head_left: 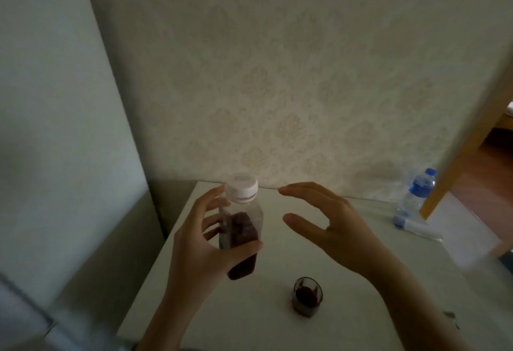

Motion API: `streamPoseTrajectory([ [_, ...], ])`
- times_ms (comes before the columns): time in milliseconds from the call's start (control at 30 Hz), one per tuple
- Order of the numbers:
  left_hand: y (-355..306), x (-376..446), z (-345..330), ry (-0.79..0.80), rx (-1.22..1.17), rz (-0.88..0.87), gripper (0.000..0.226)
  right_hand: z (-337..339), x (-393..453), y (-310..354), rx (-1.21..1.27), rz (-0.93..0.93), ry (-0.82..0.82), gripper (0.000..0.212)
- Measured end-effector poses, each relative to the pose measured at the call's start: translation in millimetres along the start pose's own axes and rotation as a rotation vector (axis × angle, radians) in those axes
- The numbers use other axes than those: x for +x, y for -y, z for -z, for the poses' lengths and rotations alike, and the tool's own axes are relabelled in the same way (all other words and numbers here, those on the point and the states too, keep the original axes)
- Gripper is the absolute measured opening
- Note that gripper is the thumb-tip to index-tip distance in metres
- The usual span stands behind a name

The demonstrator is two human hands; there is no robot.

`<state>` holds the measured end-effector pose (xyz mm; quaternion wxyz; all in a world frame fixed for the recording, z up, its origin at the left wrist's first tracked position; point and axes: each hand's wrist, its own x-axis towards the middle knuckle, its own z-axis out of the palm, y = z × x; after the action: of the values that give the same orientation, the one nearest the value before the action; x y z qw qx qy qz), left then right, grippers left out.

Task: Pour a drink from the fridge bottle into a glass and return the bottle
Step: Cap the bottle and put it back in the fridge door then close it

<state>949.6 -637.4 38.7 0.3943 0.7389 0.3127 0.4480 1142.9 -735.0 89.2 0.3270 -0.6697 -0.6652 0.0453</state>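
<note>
My left hand [205, 242] grips a clear plastic bottle [241, 228] with dark red drink in its lower half. The bottle is held above the white table [222, 314], slightly tilted, and a white cap [242, 187] sits on its neck. My right hand [330, 223] hovers just right of the bottle, fingers spread, holding nothing. A small glass [307, 296] with dark red drink stands on the table in front of my right wrist.
A tall white fridge [55, 128] fills the left side. A water bottle with a blue cap [416, 194] and a white tube with a blue cap [416, 229] lie at the table's far right. A wooden door frame [469, 139] stands at the right.
</note>
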Motion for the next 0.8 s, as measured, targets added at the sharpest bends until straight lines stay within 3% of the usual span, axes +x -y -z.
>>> streamPoseTrajectory([
  [300, -43.7, -101.2, 55.8, -0.346, 0.149, 0.113, 0.089, -27.6, -17.1, 48.7, 0.134, 0.297, 0.173, 0.034],
  [467, -63.1, -180.9, 99.2, -0.483, 0.228, 0.18, 0.087, -63.4, -39.4, 93.4, 0.267, 0.44, 0.278, 0.047],
  [600, -82.6, -247.2, 141.6, -0.595, 0.318, 0.244, 0.087, -94.5, -57.8, 150.0, 0.338, 0.502, 0.391, 0.032],
  [733, -97.2, -309.2, 193.5, -0.731, 0.39, 0.291, 0.091, -119.9, -76.6, 222.9, 0.411, 0.578, 0.492, 0.044],
  [800, -104.2, -335.3, 224.6, -0.751, 0.423, 0.316, 0.095, -138.2, -84.0, 260.9, 0.401, 0.629, 0.529, 0.038],
])
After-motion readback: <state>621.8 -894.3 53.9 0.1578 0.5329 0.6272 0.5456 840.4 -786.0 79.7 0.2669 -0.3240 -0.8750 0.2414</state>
